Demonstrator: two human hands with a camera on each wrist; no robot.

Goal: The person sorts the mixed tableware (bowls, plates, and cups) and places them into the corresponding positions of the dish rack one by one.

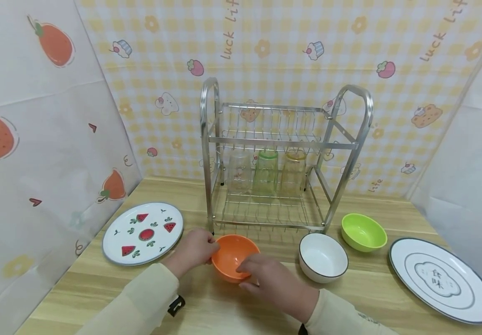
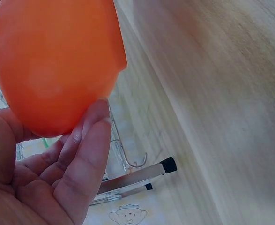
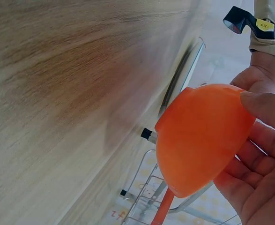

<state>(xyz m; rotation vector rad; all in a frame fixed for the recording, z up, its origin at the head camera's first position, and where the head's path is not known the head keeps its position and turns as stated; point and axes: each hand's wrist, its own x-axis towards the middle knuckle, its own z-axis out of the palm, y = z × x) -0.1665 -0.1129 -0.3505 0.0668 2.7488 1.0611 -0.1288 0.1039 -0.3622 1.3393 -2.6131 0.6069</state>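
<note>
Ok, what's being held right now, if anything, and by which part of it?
The orange bowl, held by its rim: the left hand grips the left side, the right hand the near right, fingers inside, thumb outside.

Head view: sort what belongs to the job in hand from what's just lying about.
In hand:
- orange bowl, held by left hand and right hand

Apparently just lying about:
- white bowl
- green bowl
- watermelon plate
- oval plate
- rack
- three glasses
</note>
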